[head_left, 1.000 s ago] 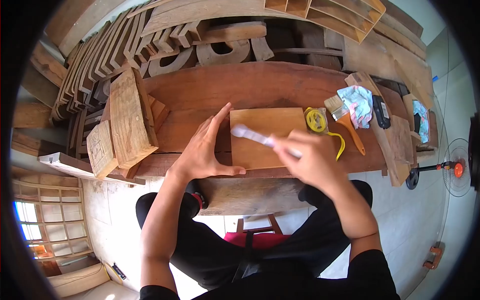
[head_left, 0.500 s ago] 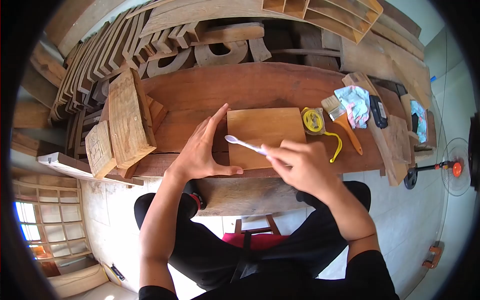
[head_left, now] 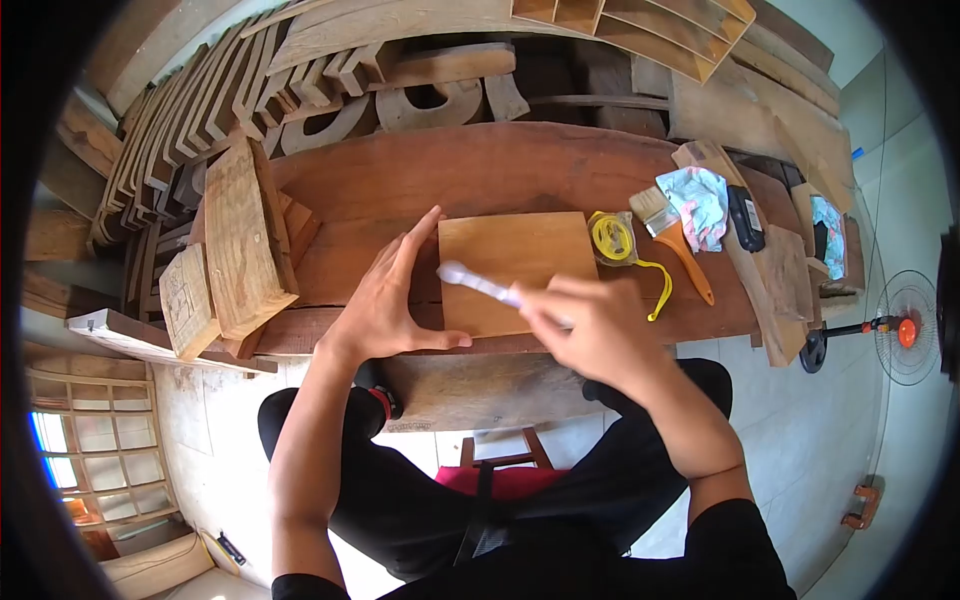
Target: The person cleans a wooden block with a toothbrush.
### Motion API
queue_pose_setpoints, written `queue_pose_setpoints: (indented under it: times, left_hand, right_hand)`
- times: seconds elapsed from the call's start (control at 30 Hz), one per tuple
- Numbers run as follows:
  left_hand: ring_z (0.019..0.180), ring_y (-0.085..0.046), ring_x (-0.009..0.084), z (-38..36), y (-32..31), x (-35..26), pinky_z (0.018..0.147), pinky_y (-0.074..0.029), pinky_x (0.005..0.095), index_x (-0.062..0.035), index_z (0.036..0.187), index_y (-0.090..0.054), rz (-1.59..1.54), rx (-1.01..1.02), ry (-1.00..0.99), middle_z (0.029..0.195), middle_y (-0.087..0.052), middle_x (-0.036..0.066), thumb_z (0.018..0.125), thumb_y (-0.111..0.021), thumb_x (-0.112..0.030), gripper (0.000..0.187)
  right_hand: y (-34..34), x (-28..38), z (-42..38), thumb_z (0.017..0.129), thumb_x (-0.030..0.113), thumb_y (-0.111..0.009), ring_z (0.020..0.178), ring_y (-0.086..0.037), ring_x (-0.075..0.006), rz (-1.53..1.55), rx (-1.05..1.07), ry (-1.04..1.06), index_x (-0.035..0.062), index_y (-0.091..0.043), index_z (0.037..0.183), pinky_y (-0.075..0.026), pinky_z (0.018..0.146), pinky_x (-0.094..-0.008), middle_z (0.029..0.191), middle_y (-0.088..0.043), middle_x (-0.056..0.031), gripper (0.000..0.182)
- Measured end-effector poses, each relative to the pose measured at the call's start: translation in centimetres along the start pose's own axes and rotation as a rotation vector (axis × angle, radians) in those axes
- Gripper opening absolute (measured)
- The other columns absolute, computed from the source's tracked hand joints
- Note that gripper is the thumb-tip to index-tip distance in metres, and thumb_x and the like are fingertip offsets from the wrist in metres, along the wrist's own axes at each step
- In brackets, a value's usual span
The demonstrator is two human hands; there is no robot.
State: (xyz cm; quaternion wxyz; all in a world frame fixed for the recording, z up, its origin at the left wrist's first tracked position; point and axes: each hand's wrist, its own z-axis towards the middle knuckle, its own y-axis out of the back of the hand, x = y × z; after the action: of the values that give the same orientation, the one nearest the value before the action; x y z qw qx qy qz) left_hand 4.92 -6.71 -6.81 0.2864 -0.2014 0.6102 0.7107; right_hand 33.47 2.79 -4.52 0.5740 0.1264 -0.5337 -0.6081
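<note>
A flat rectangular wooden board lies on the reddish-brown bench top in front of me. My left hand is open at the board's left side, fingers pointing away from me and the thumb stretched along its near-left corner. Closed around the handle of a slim white-and-lilac tool, my right hand is over the board's near-right part. The tool's small oval head, blurred here, points left and overlaps the board's left edge in this view.
Right of the board lie a yellow tape measure, an orange-handled paintbrush, a patterned cloth and a black object. Wood blocks stand at the left. Cut wood pieces and a compartment rack are behind.
The whole view has shifted slightly left. My right hand keeps its hold on the white-and-lilac tool, whose head is now more blurred. My left hand keeps its spread pose by the board.
</note>
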Motion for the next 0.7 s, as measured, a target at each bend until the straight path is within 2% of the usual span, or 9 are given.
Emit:
queue_pose_setpoints:
  times: [0.03, 0.17, 0.27, 0.3, 0.43, 0.57, 0.6, 0.67, 0.7]
  left_hand:
    - [0.154, -0.048, 0.0456, -0.1, 0.1, 0.1, 0.131, -0.038, 0.0539, -0.0095, 0.177, -0.019, 0.005, 0.007, -0.009, 0.164, -0.05, 0.029, 0.064, -0.104, -0.051, 0.147]
    - [0.154, -0.047, 0.0465, -0.1, 0.3, 0.1, 0.13, -0.038, 0.0542, -0.0097, 0.177, -0.02, -0.003, 0.025, 0.01, 0.166, -0.048, 0.028, 0.064, -0.104, -0.053, 0.147]
    - [0.157, -0.043, 0.0452, -0.2, 0.2, 0.2, 0.132, -0.035, 0.0535, -0.0086, 0.177, -0.02, 0.009, 0.016, 0.008, 0.17, -0.044, 0.027, 0.063, -0.104, -0.053, 0.148]
    - [0.16, -0.04, 0.0434, -0.1, 0.3, 0.1, 0.134, -0.034, 0.0526, -0.0075, 0.177, -0.02, 0.002, 0.033, 0.028, 0.173, -0.041, 0.026, 0.062, -0.105, -0.052, 0.149]
    - [0.163, -0.037, 0.0419, -0.1, 0.3, -0.2, 0.135, -0.032, 0.052, -0.0068, 0.176, -0.02, -0.025, 0.073, 0.077, 0.176, -0.037, 0.024, 0.062, -0.105, -0.053, 0.15]
    - [0.162, -0.038, 0.0419, 0.1, 0.2, 0.1, 0.135, -0.032, 0.0522, -0.0069, 0.176, -0.02, -0.013, 0.05, 0.046, 0.175, -0.039, 0.025, 0.062, -0.105, -0.054, 0.15]
    - [0.162, -0.038, 0.042, 0.1, 0.1, 0.2, 0.135, -0.032, 0.0522, -0.0069, 0.176, -0.02, -0.01, 0.048, 0.038, 0.174, -0.039, 0.025, 0.062, -0.105, -0.054, 0.15]
    - [0.162, -0.039, 0.042, -0.1, 0.3, 0.1, 0.135, -0.032, 0.0522, -0.007, 0.176, -0.02, 0.0, 0.063, 0.044, 0.174, -0.04, 0.025, 0.062, -0.105, -0.054, 0.15]
    - [0.162, -0.039, 0.042, -0.1, 0.5, -0.2, 0.135, -0.032, 0.0522, -0.007, 0.177, -0.02, 0.004, 0.068, 0.058, 0.174, -0.04, 0.025, 0.062, -0.105, -0.053, 0.15]
  right_hand:
    - [-0.3, 0.4, -0.2, 0.099, 0.022, -0.08, 0.061, -0.071, -0.0266, -0.051, 0.022, 0.019, 0.0139, -0.086, 0.112, -0.054, 0.057, -0.0391, 0.079, -0.074, -0.0075, 0.017]
    - [1.9, -4.1, 1.3, 0.098, 0.019, -0.079, 0.065, -0.072, -0.0311, -0.088, -0.14, -0.182, 0.0116, -0.086, 0.113, -0.054, 0.058, -0.0421, 0.081, -0.075, -0.009, 0.018]
    - [1.1, -1.5, 0.7, 0.097, 0.017, -0.08, 0.063, -0.071, -0.0269, -0.143, -0.031, -0.064, 0.0127, -0.086, 0.114, -0.054, 0.058, -0.0403, 0.082, -0.077, -0.0066, 0.018]
    - [0.4, -0.7, 0.4, 0.097, 0.017, -0.081, 0.061, -0.07, -0.0247, 0.033, 0.018, -0.049, 0.0146, -0.087, 0.114, -0.052, 0.056, -0.0397, 0.08, -0.075, -0.0052, 0.018]
    - [1.4, -3.5, 1.2, 0.097, 0.02, -0.082, 0.06, -0.069, -0.0239, -0.073, -0.123, -0.123, 0.0172, -0.087, 0.112, -0.052, 0.055, -0.0393, 0.079, -0.073, -0.0046, 0.016]
    - [0.5, 0.2, 0.2, 0.098, 0.015, -0.083, 0.064, -0.069, -0.0258, 0.032, 0.091, -0.037, 0.0122, -0.087, 0.117, -0.053, 0.058, -0.0391, 0.081, -0.074, -0.0091, 0.02]
    - [-0.1, 0.4, -0.1, 0.098, 0.016, -0.082, 0.062, -0.067, -0.0264, 0.025, 0.053, 0.008, 0.0116, -0.087, 0.115, -0.051, 0.057, -0.0408, 0.08, -0.072, -0.0107, 0.019]
    - [1.5, -1.2, 0.9, 0.099, 0.021, -0.081, 0.058, -0.068, -0.0247, -0.057, 0.025, -0.161, 0.0147, -0.087, 0.111, -0.05, 0.053, -0.0373, 0.078, -0.073, -0.0042, 0.015]
    - [2.0, -2.7, 1.5, 0.101, 0.022, -0.079, 0.058, -0.067, -0.0247, -0.125, -0.059, -0.163, 0.0144, -0.087, 0.112, -0.05, 0.054, -0.0377, 0.079, -0.073, -0.0048, 0.015]
